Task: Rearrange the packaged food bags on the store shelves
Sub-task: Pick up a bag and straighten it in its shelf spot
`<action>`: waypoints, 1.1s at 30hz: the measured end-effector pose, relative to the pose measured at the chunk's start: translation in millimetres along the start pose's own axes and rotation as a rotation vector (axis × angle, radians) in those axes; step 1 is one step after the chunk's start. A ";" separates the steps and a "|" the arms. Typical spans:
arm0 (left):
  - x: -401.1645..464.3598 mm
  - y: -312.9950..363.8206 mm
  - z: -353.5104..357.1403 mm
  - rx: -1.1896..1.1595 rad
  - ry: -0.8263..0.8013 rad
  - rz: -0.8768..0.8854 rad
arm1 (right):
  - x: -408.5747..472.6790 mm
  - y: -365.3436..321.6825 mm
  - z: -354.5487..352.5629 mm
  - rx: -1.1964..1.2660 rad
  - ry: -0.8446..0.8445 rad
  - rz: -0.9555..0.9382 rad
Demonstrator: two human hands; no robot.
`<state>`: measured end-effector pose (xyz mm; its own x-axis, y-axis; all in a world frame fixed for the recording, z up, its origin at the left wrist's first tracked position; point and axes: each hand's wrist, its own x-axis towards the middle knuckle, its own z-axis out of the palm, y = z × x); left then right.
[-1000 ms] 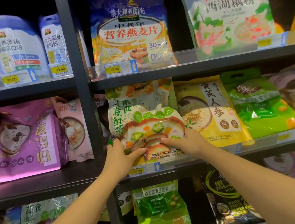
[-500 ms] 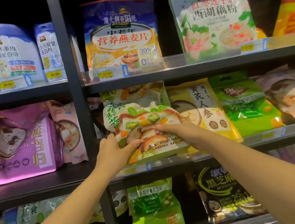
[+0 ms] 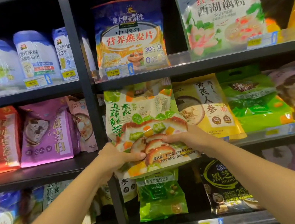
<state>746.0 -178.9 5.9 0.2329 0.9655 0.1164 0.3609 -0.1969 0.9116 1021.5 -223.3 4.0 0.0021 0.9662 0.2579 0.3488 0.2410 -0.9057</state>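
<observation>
head view: dark metal store shelving, three tiers visible, black upright post [image 3: 93, 121] splitting left and right bays.
surface: middle shelf [image 3: 36, 173] has a dark board and a clear front lip with yellow price tags; lighting is dim, back of bays black.
task item: vegetable-print bag [image 3: 145, 127] is in the right bay, middle tier, tilted, its bottom edge out past the shelf lip.
left grip: your left hand [image 3: 115, 156] is clenched on the bag's lower-left corner, thumb across the front.
right grip: your right hand [image 3: 188, 138] grasps the bag's lower-right side, fingers curled over the front.
neighbours: yellow ginseng bag [image 3: 208, 105] just beside it on the right, then a green bag [image 3: 254, 101]; purple bag [image 3: 48, 132] in the left bay.
above: blue oat bag [image 3: 130, 34] upright on the top tier.
below: green soy bag [image 3: 160, 195] under the held bag.
</observation>
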 end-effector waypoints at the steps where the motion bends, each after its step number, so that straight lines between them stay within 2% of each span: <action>1: -2.6 -1.9 0.3 0.074 0.032 -0.018 | -3.4 1.3 0.1 -0.001 -0.009 -0.009; 3: -10.6 -4.8 0.8 0.171 0.054 -0.038 | -10.7 2.9 0.2 -0.008 -0.017 -0.014; 7: -23.9 -14.0 -1.8 0.085 -0.115 0.156 | -26.0 2.6 6.1 -0.028 0.039 0.042; 10: -34.4 -23.7 -5.2 0.106 -0.085 0.247 | -40.4 -0.2 14.4 -0.062 0.069 0.067; 16: -56.9 -48.6 -30.8 0.099 -0.095 0.317 | -70.7 -14.1 46.5 -0.102 0.081 0.109; 23: -92.0 -83.1 -95.1 0.119 -0.144 0.366 | -104.1 -34.6 123.4 -0.092 0.119 0.113; 28: -116.0 -107.8 -145.6 0.129 -0.214 0.356 | -119.2 -52.4 178.9 -0.117 0.106 0.136; 33: -132.5 -129.9 -187.9 0.126 -0.218 0.305 | -120.8 -61.7 224.4 -0.196 0.097 0.136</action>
<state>498.6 -249.2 -53.9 0.5280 0.8031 0.2761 0.3499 -0.5019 0.7910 789.5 -334.3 -46.9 0.1482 0.9728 0.1782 0.5140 0.0782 -0.8542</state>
